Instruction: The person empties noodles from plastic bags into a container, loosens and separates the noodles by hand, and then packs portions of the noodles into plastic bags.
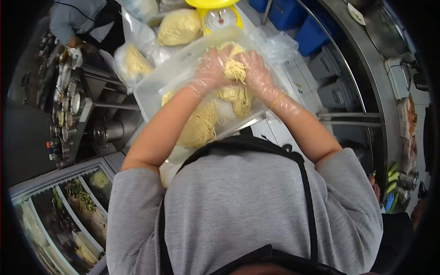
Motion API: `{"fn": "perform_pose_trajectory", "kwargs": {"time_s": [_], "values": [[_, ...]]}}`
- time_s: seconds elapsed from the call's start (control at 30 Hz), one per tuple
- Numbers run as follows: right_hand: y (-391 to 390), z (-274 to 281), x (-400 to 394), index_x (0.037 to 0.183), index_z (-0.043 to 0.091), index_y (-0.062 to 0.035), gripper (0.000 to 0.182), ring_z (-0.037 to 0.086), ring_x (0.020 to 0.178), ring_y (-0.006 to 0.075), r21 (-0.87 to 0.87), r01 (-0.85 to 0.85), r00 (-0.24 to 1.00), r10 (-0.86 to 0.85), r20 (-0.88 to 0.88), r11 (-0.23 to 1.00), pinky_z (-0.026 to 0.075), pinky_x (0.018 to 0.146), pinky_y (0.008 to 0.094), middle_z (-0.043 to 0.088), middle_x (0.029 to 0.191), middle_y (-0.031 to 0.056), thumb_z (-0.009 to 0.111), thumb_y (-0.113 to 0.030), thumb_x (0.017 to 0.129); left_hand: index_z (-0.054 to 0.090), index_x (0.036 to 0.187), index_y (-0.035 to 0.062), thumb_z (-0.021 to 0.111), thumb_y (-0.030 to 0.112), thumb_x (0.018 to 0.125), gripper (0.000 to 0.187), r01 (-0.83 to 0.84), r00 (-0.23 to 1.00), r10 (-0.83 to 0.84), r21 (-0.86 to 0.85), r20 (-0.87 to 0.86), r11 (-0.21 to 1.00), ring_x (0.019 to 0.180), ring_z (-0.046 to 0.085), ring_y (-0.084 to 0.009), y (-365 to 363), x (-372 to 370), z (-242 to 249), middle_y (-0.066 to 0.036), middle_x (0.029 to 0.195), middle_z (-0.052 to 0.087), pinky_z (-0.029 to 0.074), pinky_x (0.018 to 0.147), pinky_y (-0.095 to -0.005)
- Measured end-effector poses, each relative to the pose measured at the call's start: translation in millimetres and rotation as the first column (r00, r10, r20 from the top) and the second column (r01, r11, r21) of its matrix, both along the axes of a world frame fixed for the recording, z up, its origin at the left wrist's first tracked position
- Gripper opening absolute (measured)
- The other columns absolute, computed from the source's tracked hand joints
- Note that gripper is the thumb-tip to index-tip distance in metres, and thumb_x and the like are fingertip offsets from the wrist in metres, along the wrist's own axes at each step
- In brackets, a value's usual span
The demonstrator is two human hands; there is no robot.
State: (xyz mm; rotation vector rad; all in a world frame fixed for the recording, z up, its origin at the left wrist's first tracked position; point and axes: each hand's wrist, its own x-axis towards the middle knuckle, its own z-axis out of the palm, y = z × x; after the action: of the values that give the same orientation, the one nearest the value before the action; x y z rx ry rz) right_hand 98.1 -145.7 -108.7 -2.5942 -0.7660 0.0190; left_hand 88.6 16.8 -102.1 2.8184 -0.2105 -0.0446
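Both my hands wear clear plastic gloves and are inside a translucent plastic tub. Between them is a clump of yellow noodles, with strands hanging down. My left hand grips the clump from the left, its fingertips partly hidden behind the noodles. On the other side, my right hand is closed on the same clump; a yellow band circles that wrist. Just below lies a smaller portion of noodles. A larger noodle heap fills the tub's near left, partly covered by my left forearm.
Behind the tub stand a yellow dial scale and a bag of noodles. Another noodle bag leans at the tub's left. Blue bins sit under the right counter. A co-worker's sleeve shows at upper left. An ingredient cooler is lower left.
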Motion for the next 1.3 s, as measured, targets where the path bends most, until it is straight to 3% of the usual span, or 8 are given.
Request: {"fn": "perform_pose_trajectory", "kwargs": {"time_s": [0.3, 0.37, 0.5, 0.57, 0.63, 0.8, 1.03, 1.3], "values": [[-36.2, 48.8, 11.7, 0.116, 0.047, -0.0099, 0.062, 0.040, 0.119, 0.0355, 0.389, -0.271, 0.909, 0.367, -0.196, 0.880, 0.036, 0.098, 0.0405, 0.042, 0.125, 0.0209, 0.074, -0.042, 0.070, 0.018, 0.143, 0.0123, 0.079, 0.048, 0.060, 0.109, 0.200, 0.964, -0.202, -0.030, -0.176, 0.979, 0.126, 0.034, -0.0420, 25.6, -31.0, 53.1, -0.028, 0.134, 0.034, 0.033, 0.104, -0.0436], [-25.1, 47.4, 13.2, 0.124, 0.041, -0.0060, 0.074, 0.043, 0.119, 0.0354, 0.354, -0.152, 0.897, 0.279, -0.342, 0.923, 0.035, 0.100, 0.0392, 0.046, 0.122, 0.0235, 0.074, -0.046, 0.070, 0.011, 0.145, 0.0121, 0.081, 0.043, 0.061, 0.114, 0.072, 0.896, -0.250, -0.435, -0.366, 0.897, 0.132, 0.026, -0.0375, 47.7, -21.4, 66.3, -0.028, 0.141, 0.026, 0.027, 0.108, -0.0413], [-1.8, 10.7, 17.5, 0.128, 0.035, -0.0013, 0.078, 0.046, 0.117, 0.0325, 0.499, -0.051, 0.889, 0.268, -0.373, 0.865, 0.036, 0.099, 0.0398, 0.048, 0.121, 0.0225, 0.075, -0.037, 0.070, 0.004, 0.145, 0.0117, 0.085, 0.037, 0.056, 0.123, 0.105, 0.786, -0.118, -0.058, -0.606, 0.993, 0.134, 0.024, -0.0321, 48.9, 1.3, 65.3, -0.026, 0.143, 0.023, 0.024, 0.109, -0.0385], [-1.5, 12.9, 19.1, 0.125, 0.038, -0.0030, 0.073, 0.046, 0.115, 0.0296, 0.545, -0.047, 0.873, 0.300, -0.385, 0.837, 0.037, 0.098, 0.0382, 0.047, 0.121, 0.0205, 0.075, -0.031, 0.070, 0.001, 0.144, 0.0077, 0.090, 0.034, 0.047, 0.134, -0.374, 0.700, -0.199, -0.590, -0.686, 0.716, 0.133, 0.026, -0.0290, 35.0, -23.9, 59.7, -0.024, 0.142, 0.025, 0.024, 0.109, -0.0360], [-2.3, 17.8, 17.0, 0.123, 0.041, -0.0047, 0.067, 0.046, 0.114, 0.0266, 0.593, -0.024, 0.866, 0.313, -0.391, 0.805, 0.037, 0.098, 0.0366, 0.047, 0.121, 0.0186, 0.076, -0.025, 0.069, 0.003, 0.143, 0.0051, 0.090, 0.034, 0.046, 0.134, -0.226, 0.828, -0.164, -0.586, -0.537, 0.778, 0.132, 0.027, -0.0291, 36.2, -21.7, 37.5, -0.023, 0.141, 0.026, 0.024, 0.109, -0.0360], [-6.8, 43.0, 8.0, 0.114, 0.049, -0.0080, 0.061, 0.042, 0.115, 0.0318, 0.624, -0.253, 0.920, 0.384, -0.082, 0.739, 0.037, 0.099, 0.0371, 0.045, 0.116, 0.0150, 0.076, -0.011, 0.059, 0.011, 0.140, 0.0013, 0.088, 0.037, 0.052, 0.123, 0.059, 0.998, -0.064, -0.477, 0.007, 0.877, 0.129, 0.029, -0.0314, 41.4, -38.8, 35.1, -0.021, 0.136, 0.030, 0.027, 0.108, -0.0372], [8.5, 29.8, 25.0, 0.133, 0.038, -0.0103, 0.080, 0.040, 0.121, 0.0339, 0.472, -0.346, 0.875, 0.461, -0.151, 0.811, 0.034, 0.103, 0.0382, 0.044, 0.126, 0.0181, 0.077, -0.021, 0.064, 0.024, 0.138, 0.0053, 0.083, 0.051, 0.051, 0.114, 0.038, 0.999, -0.031, 0.260, -0.032, 0.965, 0.126, 0.031, -0.0391, 42.0, -34.4, 56.5, -0.023, 0.136, 0.028, 0.031, 0.105, -0.0440], [12.6, 7.9, 57.3, 0.142, 0.024, -0.0139, 0.090, 0.039, 0.124, 0.0354, 0.205, -0.278, 0.808, 0.343, -0.479, 0.939, 0.033, 0.104, 0.0395, 0.039, 0.135, 0.0211, 0.076, -0.026, 0.070, 0.017, 0.141, 0.0083, 0.089, 0.036, 0.040, 0.127, 0.047, 0.932, 0.002, 0.125, -0.362, 0.991, 0.124, 0.033, -0.0421, 22.0, 5.1, 31.5, -0.025, 0.134, 0.027, 0.033, 0.104, -0.0441]]}}
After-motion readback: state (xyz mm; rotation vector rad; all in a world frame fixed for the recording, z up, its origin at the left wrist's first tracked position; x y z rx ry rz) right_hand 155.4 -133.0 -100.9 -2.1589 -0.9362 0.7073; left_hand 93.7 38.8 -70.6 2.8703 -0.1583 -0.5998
